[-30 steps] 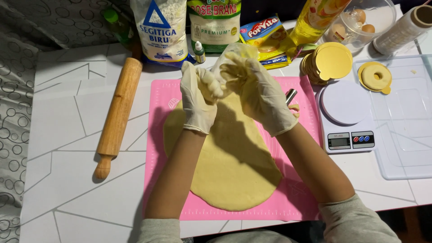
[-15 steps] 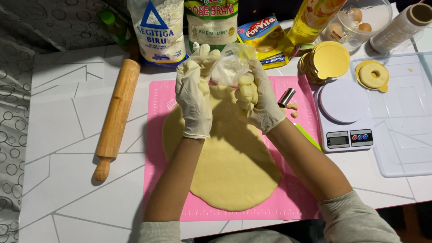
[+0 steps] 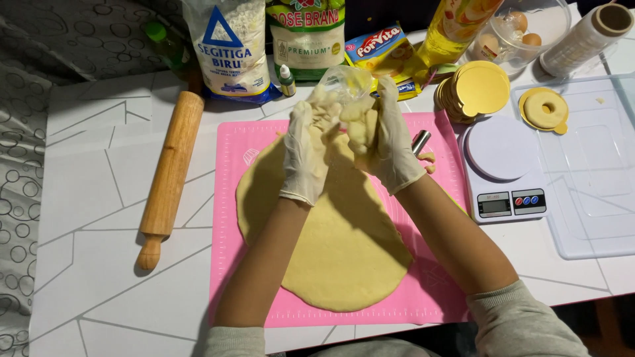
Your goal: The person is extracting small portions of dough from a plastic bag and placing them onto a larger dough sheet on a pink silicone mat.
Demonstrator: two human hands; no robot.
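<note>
Pale yellow dough lump (image 3: 360, 125) now sits squeezed between both gloved hands up at 12 o'clock, above the flat rolled dough sheet (image 3: 331, 238) on the pink silicone mat (image 3: 228, 264). A second ago the left hand (image 3: 305, 155) was lower; the right hand (image 3: 390, 142) has tightened onto the lump, so they're gathering scraps.

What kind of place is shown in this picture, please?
Probably a home kitchen table set up for baking: rolled-out dough lies on a pink silicone mat, with a wooden rolling pin and a kitchen scale beside it.

Left hand (image 3: 305, 155) and right hand (image 3: 390, 142) in thin whitish disposable gloves; forearms bare, grey sleeves pushed up.
</note>
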